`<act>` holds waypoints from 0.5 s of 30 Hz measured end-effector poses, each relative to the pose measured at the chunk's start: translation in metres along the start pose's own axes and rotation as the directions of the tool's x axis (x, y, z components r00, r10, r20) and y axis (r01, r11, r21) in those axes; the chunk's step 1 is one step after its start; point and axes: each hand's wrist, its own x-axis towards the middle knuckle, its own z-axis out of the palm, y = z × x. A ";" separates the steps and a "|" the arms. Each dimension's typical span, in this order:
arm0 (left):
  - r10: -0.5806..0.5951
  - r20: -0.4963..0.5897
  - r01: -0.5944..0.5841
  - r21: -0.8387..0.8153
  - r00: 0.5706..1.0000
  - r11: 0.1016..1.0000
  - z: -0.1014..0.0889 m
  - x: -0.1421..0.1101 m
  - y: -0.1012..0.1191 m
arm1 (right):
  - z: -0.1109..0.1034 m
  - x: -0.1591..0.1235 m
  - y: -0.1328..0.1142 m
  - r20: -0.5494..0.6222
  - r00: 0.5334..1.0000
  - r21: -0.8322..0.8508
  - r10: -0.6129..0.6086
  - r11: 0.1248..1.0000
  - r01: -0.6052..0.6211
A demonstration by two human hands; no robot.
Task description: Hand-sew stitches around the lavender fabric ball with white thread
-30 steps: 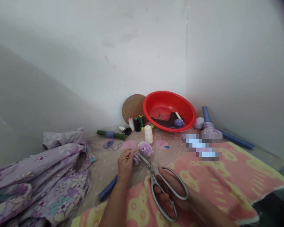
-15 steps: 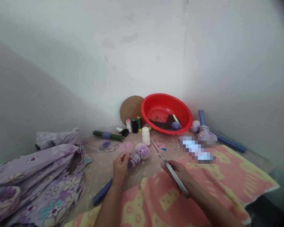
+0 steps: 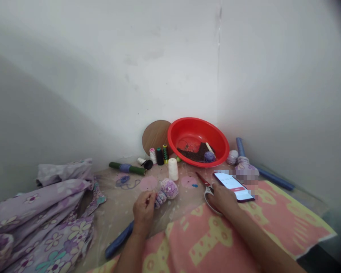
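Note:
My left hand (image 3: 144, 207) is closed in a pinch beside a ball wrapped in flowered purple cloth (image 3: 169, 189). The cloth is gathered below the ball, on a blue-wrapped stick (image 3: 119, 239) that runs under my wrist. What the fingertips pinch is too small to make out. My right hand (image 3: 224, 199) is closed on the handles of a pair of scissors (image 3: 207, 185), low at the table. The blades point away and to the left. A lit phone (image 3: 233, 185) lies just beyond this hand. A white thread cone (image 3: 173, 169) stands past the wrapped ball.
A red basin (image 3: 198, 127) with dark material and purple yarn leans at the back wall, beside a brown disc (image 3: 155, 136). Several thread spools (image 3: 159, 156) and a green stick (image 3: 127, 168) lie left. Flowered cloth (image 3: 57, 212) lies left; a pink-yellow cloth (image 3: 216, 235) covers the front.
My right hand has moved right and lowered the scissors toward the table by the phone. The scissors have turned, their blades now pointing more leftward. My left hand keeps its pinch at the wrapped ball.

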 end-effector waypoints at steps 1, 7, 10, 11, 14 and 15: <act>0.014 -0.013 -0.014 0.026 1.000 1.000 0.000 0.000 0.001 | 0.000 0.001 0.001 0.015 1.000 -0.017 -0.001 1.000 0.001; 0.056 -0.012 -0.056 0.054 0.998 0.997 -0.003 -0.005 0.015 | -0.016 -0.004 -0.002 -0.111 0.985 -0.084 -0.133 0.989 0.124; 0.061 0.065 -0.063 0.033 0.996 0.997 -0.001 -0.010 0.023 | -0.024 -0.013 -0.024 -0.260 0.900 0.128 -0.350 0.911 0.391; 0.065 0.090 -0.067 0.023 0.994 0.997 -0.001 -0.012 0.025 | -0.024 -0.016 -0.035 -0.267 0.873 0.242 -0.408 0.849 0.470; 0.079 0.161 -0.079 -0.006 0.984 0.997 0.002 -0.017 0.030 | -0.021 -0.023 -0.074 -0.223 0.798 0.571 -0.560 0.588 0.572; 0.079 0.176 -0.078 -0.011 0.981 0.997 0.002 -0.018 0.031 | -0.019 -0.024 -0.086 -0.214 0.785 0.656 -0.582 0.509 0.556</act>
